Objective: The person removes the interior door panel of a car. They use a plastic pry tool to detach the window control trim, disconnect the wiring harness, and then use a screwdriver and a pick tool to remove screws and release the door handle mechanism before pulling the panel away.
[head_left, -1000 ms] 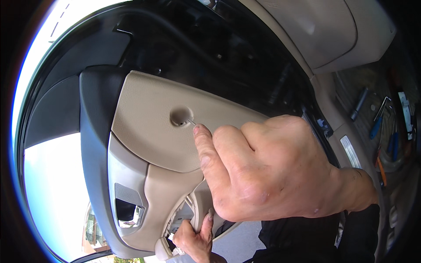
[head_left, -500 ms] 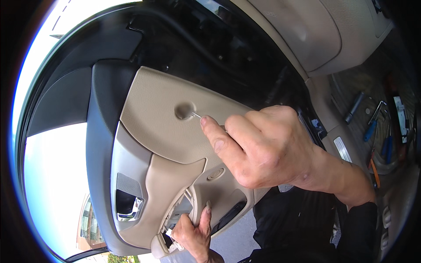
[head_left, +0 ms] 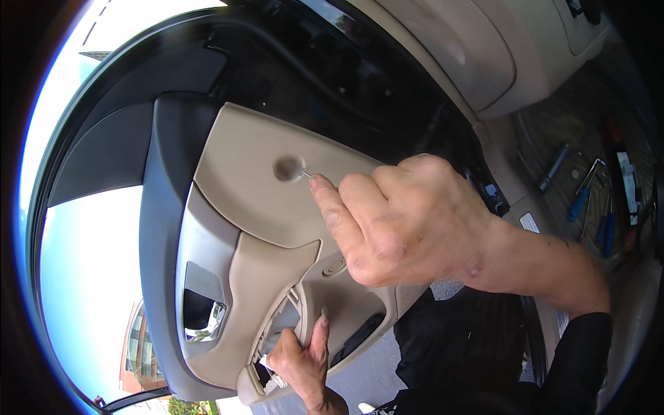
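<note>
My right hand (head_left: 415, 221) is closed in a fist with the index finger pointing along a thin metal shaft (head_left: 305, 174). The rest of that tool is hidden in the hand, so its kind does not show. Its tip meets the edge of a round recess (head_left: 286, 168) in the beige car door panel (head_left: 242, 155). Lower down, my left hand (head_left: 303, 360) curls its fingers round the door armrest (head_left: 309, 308), thumb raised along the side. Beside those fingers the armrest has an uncovered opening (head_left: 282, 325), with a white piece (head_left: 265, 361) showing at its lower end.
A chrome inner door handle (head_left: 207, 325) sits left of the armrest. On the car floor at the right lie a dark cylindrical tool (head_left: 553, 168), blue-handled tools (head_left: 579, 205) and a long trim strip (head_left: 628, 183). Beige seat or trim parts (head_left: 456, 48) stand at the top.
My right hand and forearm have shifted slightly, and the forearm now covers the orange-handled tool on the floor. The shaft stays at the recess. My left hand keeps its place on the armrest.
</note>
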A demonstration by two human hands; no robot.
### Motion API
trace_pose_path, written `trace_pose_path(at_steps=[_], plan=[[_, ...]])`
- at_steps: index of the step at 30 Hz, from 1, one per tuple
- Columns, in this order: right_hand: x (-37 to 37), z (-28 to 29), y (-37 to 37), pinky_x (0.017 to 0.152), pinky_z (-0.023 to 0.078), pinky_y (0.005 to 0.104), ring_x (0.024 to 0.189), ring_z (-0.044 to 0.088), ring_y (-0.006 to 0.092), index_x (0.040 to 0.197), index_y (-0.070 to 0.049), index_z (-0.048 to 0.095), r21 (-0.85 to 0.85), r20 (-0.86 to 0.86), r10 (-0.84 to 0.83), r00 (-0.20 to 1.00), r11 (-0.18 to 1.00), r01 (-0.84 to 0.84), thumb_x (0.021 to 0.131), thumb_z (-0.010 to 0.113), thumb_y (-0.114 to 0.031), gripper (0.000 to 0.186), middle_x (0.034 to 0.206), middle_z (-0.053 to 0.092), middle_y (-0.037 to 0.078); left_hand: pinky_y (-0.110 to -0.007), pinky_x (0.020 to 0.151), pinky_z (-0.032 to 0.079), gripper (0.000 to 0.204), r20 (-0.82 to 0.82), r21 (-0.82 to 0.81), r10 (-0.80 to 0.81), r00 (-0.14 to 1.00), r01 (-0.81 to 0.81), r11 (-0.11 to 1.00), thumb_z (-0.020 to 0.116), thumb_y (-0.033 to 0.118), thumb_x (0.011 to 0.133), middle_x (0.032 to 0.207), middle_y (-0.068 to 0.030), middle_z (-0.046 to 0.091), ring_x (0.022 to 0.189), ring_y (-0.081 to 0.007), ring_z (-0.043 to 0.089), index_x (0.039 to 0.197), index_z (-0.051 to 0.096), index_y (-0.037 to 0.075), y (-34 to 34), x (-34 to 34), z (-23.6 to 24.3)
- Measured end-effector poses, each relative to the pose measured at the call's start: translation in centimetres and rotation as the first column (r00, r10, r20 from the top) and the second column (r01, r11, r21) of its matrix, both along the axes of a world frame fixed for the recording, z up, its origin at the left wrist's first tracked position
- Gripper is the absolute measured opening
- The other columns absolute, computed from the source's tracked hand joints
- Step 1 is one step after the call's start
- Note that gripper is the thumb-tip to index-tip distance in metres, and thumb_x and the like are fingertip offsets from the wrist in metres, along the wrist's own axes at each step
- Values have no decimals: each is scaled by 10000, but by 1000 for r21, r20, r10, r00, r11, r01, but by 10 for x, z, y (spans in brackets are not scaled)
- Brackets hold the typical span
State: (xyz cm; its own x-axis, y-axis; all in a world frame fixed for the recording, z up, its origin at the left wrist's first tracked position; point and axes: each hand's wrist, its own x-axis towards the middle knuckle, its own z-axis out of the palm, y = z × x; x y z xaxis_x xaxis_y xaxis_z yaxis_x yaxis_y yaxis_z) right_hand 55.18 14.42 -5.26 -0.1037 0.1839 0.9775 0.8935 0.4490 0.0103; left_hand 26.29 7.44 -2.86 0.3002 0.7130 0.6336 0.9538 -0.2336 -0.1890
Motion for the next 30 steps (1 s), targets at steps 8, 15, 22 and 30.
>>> trace_pose_path(at_steps=[8,15,22,30], plan=[[22,48,-22,354,312,227,444,407,69,872,60,777,-262,256,95,962,965,-25,592,758,-89,317,582,427,-10,-434,449,379,632,-69,-30,53,996,-55,998,925,402,749,509,-159,480,432,-366,457,599,432,36,-2,-5,4],[15,15,-6,366,317,226,459,412,82,927,55,778,-71,142,38,989,997,-29,617,704,-66,342,599,404,-13,-406,461,322,597,-9,-33,-12,1000,11,999,902,305,790,521,-161,390,478,-332,313,632,397,27,-1,-2,3],[10,4,8,377,337,223,457,400,77,974,53,777,80,102,-44,994,996,36,627,685,-88,385,601,384,-27,-438,450,389,646,-57,-22,55,997,-57,998,927,416,745,517,-164,486,441,-376,477,593,434,27,-1,-1,3],[-5,-12,14,374,349,203,457,425,73,978,45,793,125,11,-54,998,991,52,697,709,-55,311,588,422,-27,-440,451,397,638,-45,14,71,996,-70,997,928,412,744,527,-176,509,445,-382,492,591,447,21,1,3,1]])
